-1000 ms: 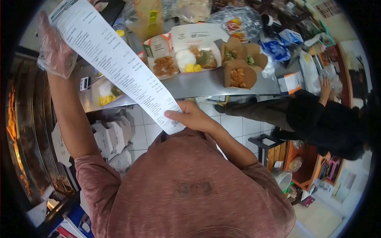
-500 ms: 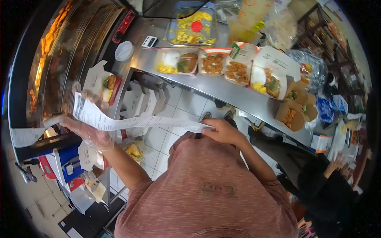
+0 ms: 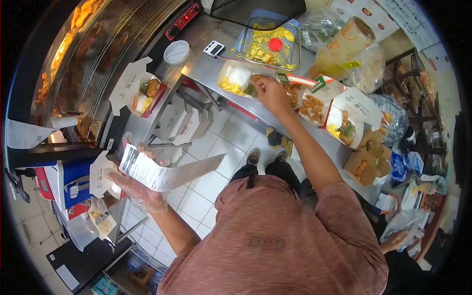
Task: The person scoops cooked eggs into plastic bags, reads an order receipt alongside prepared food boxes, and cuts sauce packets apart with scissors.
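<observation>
Your left hand (image 3: 142, 191), in crinkled clear plastic at the frame's left, holds the thin, curling paper receipt (image 3: 160, 174). Your bare right hand (image 3: 273, 96), well apart, has left its smooth end and bunches its fingers over the open cardboard box (image 3: 226, 69), upper center; you can't tell whether they grip.

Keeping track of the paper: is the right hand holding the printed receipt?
No, the left hand holds the receipt; the right hand is at a box.

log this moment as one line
left hand: holding printed receipt | right hand: at open rice box | box: on metal counter
</observation>
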{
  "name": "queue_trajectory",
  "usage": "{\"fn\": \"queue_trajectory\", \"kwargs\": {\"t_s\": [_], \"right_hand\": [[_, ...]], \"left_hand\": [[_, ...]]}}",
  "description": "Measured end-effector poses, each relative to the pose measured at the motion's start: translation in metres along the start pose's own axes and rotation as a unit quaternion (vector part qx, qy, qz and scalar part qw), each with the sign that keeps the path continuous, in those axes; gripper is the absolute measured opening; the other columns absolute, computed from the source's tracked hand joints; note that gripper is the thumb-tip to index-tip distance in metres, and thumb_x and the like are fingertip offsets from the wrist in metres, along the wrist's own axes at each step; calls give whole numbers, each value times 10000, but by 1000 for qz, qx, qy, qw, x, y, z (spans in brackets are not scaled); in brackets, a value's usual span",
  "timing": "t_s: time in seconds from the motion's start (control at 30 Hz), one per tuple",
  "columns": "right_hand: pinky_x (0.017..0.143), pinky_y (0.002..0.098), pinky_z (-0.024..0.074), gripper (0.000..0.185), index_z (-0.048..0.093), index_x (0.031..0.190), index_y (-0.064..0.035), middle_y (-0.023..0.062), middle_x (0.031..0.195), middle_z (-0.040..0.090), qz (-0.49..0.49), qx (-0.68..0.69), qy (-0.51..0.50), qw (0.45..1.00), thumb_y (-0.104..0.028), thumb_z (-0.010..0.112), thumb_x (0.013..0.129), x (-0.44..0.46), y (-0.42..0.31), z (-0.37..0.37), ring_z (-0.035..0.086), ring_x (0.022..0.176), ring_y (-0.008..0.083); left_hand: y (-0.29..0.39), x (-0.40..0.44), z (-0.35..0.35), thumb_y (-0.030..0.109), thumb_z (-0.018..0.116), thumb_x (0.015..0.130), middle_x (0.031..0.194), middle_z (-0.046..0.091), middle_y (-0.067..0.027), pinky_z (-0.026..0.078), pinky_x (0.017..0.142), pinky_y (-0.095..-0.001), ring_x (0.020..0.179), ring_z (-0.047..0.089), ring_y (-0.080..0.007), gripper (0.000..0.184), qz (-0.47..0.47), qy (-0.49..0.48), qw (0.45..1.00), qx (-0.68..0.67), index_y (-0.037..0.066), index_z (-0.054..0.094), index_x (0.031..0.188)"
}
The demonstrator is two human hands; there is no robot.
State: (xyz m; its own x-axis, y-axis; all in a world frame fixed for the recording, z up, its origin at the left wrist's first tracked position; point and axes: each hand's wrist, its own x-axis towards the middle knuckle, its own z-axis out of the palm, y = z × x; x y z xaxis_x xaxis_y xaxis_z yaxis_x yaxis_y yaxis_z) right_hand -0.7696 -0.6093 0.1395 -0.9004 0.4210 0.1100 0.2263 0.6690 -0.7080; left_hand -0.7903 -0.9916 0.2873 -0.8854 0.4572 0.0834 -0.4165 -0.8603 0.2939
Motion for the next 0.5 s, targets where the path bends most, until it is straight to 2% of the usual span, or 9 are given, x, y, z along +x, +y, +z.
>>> {"fn": "queue_trajectory", "kwargs": {"t_s": [0.07,0.1,0.13,0.17,0.2,0.27,0.33,0.4,0.5], "right_hand": [[680,432,487,99,584,861,-22,153,916,611,-51,37,114,991,-90,623,800,-11,2,-1,608,806,326],[643,368,512,83,562,914,-31,104,861,600,-78,86,135,984,-62,589,842,-15,-2,-6,613,788,251],[643,368,512,83,562,914,-31,104,861,600,-85,91,126,984,-62,589,842,-16,-2,-7,613,788,251],[662,341,532,112,543,979,-43,98,909,597,17,289,146,946,-51,566,869,-18,-3,-7,616,783,212],[682,315,552,149,524,1044,-55,91,956,593,123,471,156,860,-41,544,897,-19,-7,-8,619,778,173],[691,308,560,168,502,1076,-59,86,981,587,167,478,146,850,-54,539,911,-28,-19,-20,614,790,163],[700,301,567,189,480,1107,-63,81,1005,581,213,478,143,840,-66,534,926,-35,-27,-22,610,802,153],[696,296,567,206,481,1113,-53,81,979,592,231,440,161,853,-72,547,918,-38,-27,-19,618,828,154],[709,301,555,169,509,1072,-20,83,954,607,160,379,136,901,-62,543,912,-26,-7,0,613,851,155]], "left_hand": [[3,-4,-5,604,570,829,1184,510,-228,404,871,-663,1102,492,-400,811,-12,-5,1000,-13,99,331,1417],[8,-4,-10,594,586,824,1170,522,-236,411,856,-664,1075,515,-410,809,0,8,1000,15,89,344,1408],[11,-7,-11,594,586,824,1170,522,-236,411,856,-664,1075,515,-410,809,11,11,1000,18,89,344,1408],[14,-10,-11,588,595,822,1176,516,-236,417,846,-654,1067,517,-407,808,17,13,999,24,86,347,1404],[17,-13,-12,582,604,820,1182,510,-237,423,835,-644,1060,518,-404,807,23,14,999,30,83,349,1401],[21,-24,-12,572,613,820,1173,498,-218,432,815,-616,1067,508,-390,793,36,15,998,46,79,361,1389],[14,-36,-6,569,613,823,1169,485,-202,436,801,-595,1059,505,-381,779,103,69,990,-73,80,371,1379],[14,-42,-9,573,614,819,1152,483,-193,446,803,-600,1043,512,-377,780,105,57,989,-84,81,374,1375],[16,-56,-21,589,616,807,1138,483,-196,460,822,-628,1035,512,-375,810,122,91,984,-93,78,356,1380]]}}
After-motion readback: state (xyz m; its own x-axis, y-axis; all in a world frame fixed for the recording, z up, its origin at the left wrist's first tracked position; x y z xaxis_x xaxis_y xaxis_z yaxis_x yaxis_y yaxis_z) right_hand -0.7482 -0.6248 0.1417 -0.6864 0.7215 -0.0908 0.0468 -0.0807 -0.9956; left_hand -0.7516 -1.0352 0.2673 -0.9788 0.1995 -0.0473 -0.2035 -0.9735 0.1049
